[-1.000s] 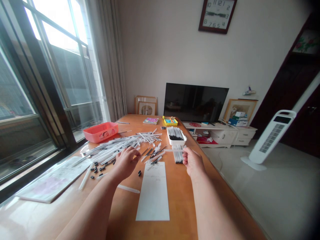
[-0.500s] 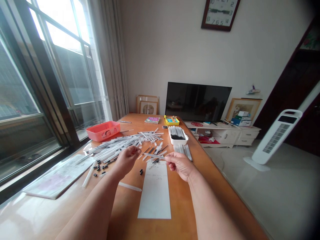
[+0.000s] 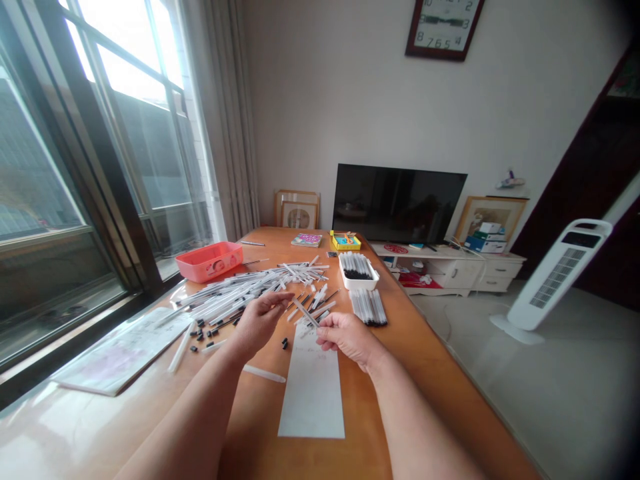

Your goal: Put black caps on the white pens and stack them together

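Note:
My right hand [image 3: 343,337] pinches a slim, pale pen barrel [image 3: 306,313] above the top of a white paper strip [image 3: 311,400]. The barrel slants up and left toward my left hand [image 3: 260,323]. Its fingertips are drawn together near the barrel's far end; whether they touch it or grip something tiny, I cannot make out. Beyond my hands lies a loose pile of clear pen parts [image 3: 250,287]. Dark, thin refills and short barrels are scattered just past the paper. Small black caps [image 3: 200,332] lie left of my left wrist, and a couple more [image 3: 285,344] beside the paper.
A white tray [image 3: 367,284] of black-ended pens stands at the right, with a row of pens [image 3: 369,307] before it. A red basket [image 3: 207,264] is at the back left. A booklet [image 3: 115,353] lies at left; a yellow box [image 3: 346,243] stands at the far end.
My right hand has moved left and slightly down, and the barrel now tilts more steeply. My left hand has shifted slightly right, its fingers stretching further toward the barrel's end.

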Demonstrator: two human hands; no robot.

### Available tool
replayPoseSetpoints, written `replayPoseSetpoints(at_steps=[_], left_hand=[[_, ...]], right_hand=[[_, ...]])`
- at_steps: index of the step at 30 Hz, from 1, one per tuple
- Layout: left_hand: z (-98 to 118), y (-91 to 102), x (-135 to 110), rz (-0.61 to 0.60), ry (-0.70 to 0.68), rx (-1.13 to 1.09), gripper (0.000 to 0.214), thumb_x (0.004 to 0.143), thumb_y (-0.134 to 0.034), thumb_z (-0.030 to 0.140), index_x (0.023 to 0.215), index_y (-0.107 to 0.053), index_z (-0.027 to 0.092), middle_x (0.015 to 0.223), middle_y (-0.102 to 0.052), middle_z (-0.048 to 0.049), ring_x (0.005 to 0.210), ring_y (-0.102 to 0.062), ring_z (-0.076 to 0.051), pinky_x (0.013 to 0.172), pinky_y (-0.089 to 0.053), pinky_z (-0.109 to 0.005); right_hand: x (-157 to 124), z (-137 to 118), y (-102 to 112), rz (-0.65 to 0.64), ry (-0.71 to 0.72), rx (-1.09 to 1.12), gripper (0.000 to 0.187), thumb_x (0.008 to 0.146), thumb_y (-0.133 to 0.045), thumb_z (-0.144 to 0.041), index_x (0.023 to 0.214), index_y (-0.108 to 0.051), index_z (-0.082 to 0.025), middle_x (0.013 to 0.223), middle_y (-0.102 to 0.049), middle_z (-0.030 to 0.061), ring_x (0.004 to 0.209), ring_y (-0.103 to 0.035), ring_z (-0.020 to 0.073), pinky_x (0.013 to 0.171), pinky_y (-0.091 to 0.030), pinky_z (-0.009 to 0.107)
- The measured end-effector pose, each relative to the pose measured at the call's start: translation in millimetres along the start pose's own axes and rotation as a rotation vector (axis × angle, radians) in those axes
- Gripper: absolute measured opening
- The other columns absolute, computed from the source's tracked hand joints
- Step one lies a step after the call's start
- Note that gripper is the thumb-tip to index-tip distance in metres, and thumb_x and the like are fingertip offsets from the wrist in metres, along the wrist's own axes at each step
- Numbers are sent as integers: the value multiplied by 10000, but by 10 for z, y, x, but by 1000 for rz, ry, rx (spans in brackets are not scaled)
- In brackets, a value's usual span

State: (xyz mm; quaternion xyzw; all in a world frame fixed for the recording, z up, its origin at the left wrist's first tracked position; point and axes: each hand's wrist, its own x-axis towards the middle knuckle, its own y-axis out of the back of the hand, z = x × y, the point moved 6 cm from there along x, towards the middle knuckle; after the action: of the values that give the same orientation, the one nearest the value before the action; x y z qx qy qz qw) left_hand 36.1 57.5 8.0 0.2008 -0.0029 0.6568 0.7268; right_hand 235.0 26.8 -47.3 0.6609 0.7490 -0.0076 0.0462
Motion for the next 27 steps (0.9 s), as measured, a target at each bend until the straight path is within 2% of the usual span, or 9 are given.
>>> replayPoseSetpoints(at_steps=[2, 4, 7, 9, 12, 16, 19, 22, 27], left_hand=[[5, -45, -3, -46, -13, -47, 533, 767, -673, 582, 1105, -755, 178, 1188, -732, -97, 1167, -619, -280, 989, -477, -372], [2, -82, -12, -85, 3, -100, 583, 766, -685, 579, 1180, -725, 170, 1213, -723, -107, 1195, -610, -279, 1025, -460, -383], [-5, -77, -14, -82, 6, -150, 641, 785, -685, 536, 1308, -643, 168, 1192, -730, -115, 1132, -641, -250, 978, -485, -355], [-56, -39, 1, -60, 22, -106, 628, 804, -660, 500, 1335, -612, 170, 1133, -746, -112, 1000, -676, -228, 872, -522, -339], [-228, 30, 40, -61, 70, 87, 476, 810, -614, 426, 1197, -684, 158, 1020, -758, -102, 794, -671, -204, 712, -526, -321], [-455, 8, 67, -212, -15, 364, 267, 729, -563, 230, 908, -754, 179, 867, -742, -67, 795, -656, -210, 735, -507, -316], [-586, -58, 52, -328, -51, 481, 324, 640, -519, 149, 840, -765, 216, 861, -736, -43, 799, -659, -208, 729, -498, -304], [-659, -121, 38, -422, -53, 507, 345, 599, -506, 140, 802, -771, 228, 866, -744, -33, 792, -663, -210, 712, -490, -293], [-765, -131, 75, -448, -26, 527, 307, 611, -518, 150, 816, -740, 200, 814, -732, -32, 735, -651, -199, 654, -460, -276]], right_hand=[[-2, -23, -14, -5, 35, 0, 163, 699, -768, -281, 762, -683, -158, 666, -704, 20, 589, -608, 129, 569, -423, 228], [-1, -33, -21, -11, 52, -14, 164, 690, -774, -285, 755, -690, -160, 679, -701, 10, 601, -589, 121, 573, -413, 226], [8, -16, -14, -16, 36, -24, 186, 699, -770, -316, 784, -700, -166, 697, -701, 7, 611, -579, 122, 573, -407, 229], [14, -3, 1, -12, 29, -31, 199, 707, -764, -333, 797, -699, -168, 703, -704, 11, 610, -578, 124, 568, -403, 231], [18, 9, 26, -8, 26, -44, 202, 724, -749, -341, 818, -693, -172, 727, -716, 20, 626, -586, 125, 564, -394, 227], [19, 10, 50, -10, 16, -44, 204, 733, -740, -343, 834, -690, -173, 745, -725, 32, 640, -596, 131, 566, -397, 229], [19, -1, 57, -11, 19, -47, 200, 742, -730, -336, 838, -683, -167, 753, -730, 42, 637, -596, 134, 574, -407, 237], [21, -4, 61, -9, 20, -55, 197, 748, -721, -335, 840, -674, -167, 758, -730, 42, 635, -598, 134, 579, -409, 241], [31, 0, 63, -16, 22, -70, 199, 756, -706, -333, 856, -663, -166, 765, -727, 42, 640, -598, 132, 583, -410, 242]])
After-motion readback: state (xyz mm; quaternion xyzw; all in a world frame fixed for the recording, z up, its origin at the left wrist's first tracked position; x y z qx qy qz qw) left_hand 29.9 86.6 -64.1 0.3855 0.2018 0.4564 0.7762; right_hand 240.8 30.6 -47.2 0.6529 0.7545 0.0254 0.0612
